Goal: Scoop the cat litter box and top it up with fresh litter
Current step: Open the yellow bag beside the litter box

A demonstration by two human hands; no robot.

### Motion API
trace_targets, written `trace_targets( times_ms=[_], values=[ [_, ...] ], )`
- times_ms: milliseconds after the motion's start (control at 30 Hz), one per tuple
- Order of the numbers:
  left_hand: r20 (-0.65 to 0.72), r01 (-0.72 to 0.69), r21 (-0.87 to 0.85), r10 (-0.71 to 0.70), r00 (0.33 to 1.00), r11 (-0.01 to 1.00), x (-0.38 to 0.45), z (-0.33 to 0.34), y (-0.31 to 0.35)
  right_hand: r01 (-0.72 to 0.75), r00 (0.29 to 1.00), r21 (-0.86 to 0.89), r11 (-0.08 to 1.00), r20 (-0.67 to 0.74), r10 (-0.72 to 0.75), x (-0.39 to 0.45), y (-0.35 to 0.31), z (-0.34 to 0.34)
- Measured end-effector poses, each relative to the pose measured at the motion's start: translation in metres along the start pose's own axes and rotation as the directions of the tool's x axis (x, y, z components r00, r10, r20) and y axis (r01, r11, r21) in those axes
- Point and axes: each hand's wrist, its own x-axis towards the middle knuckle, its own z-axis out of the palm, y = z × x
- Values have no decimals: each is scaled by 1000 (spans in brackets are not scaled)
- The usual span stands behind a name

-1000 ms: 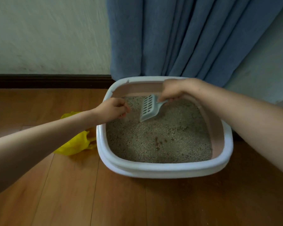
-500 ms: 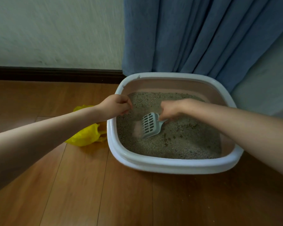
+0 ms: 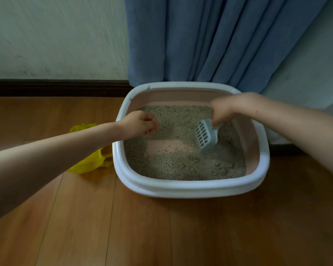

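Observation:
A white-rimmed litter box [image 3: 190,187] with pink inner walls sits on the wood floor, holding grey litter [image 3: 181,166]. A bare pink strip of its bottom [image 3: 167,146] shows across the middle. My right hand [image 3: 225,110] grips the handle of a pale blue slotted scoop [image 3: 206,136], whose blade digs into the litter at the right side. My left hand [image 3: 138,123] curls over the box's left rim; what its fingers hold is too small to tell.
A crumpled yellow bag [image 3: 88,160] lies on the floor just left of the box, partly behind my left forearm. A blue curtain [image 3: 210,39] hangs behind the box. A dark baseboard [image 3: 56,88] runs along the wall.
The scoop has swept from the left-middle of the box to the right, leaving a bare pink strip of the bottom. My left hand stays at the left rim.

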Motion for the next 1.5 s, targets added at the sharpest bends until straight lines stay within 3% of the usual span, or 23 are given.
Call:
trace_targets(
  times_ms=[67,233,400,600,733,933,1033,1133,1200,1267,1333,1433,1500],
  values=[
    [-24,19,9,-19,1000,1000,-4,-5,-3,100,995,108,989,-23,-98,0,-13,-5],
    [-74,65,-5,-65,995,998,-13,-16,-7,319,931,302,898,76,-357,12,-75,28],
    [-86,74,-2,-74,994,997,-20,-19,-9,381,898,327,865,93,-431,24,-101,52],
    [-64,67,21,-66,996,998,-18,-13,-7,246,944,255,935,154,-290,27,-42,44],
    [-16,48,52,-47,999,997,-9,-3,-9,101,991,181,978,71,-116,17,11,26],
    [17,20,66,-21,1000,998,8,6,-3,-73,992,254,964,-83,97,2,54,-15],
    [20,-1,51,-1,1000,999,11,8,2,-136,981,312,940,-89,171,2,57,-17],
    [16,-7,50,7,1000,999,10,9,3,-132,989,380,916,-17,150,4,52,-14],
    [16,-12,43,12,1000,999,9,8,2,-135,990,268,954,-4,142,5,46,-11],
    [16,-3,41,2,1000,999,7,7,-1,-163,985,12,987,-63,163,4,35,-9],
    [6,16,47,-16,1000,999,5,6,-4,-208,978,-217,954,-78,196,5,26,-6],
    [-6,28,39,-27,1000,999,3,4,-7,-245,949,-409,879,85,304,8,18,-1],
    [-5,19,43,-19,1000,999,1,2,-9,-194,930,-468,862,192,313,10,16,4]
  ],
)
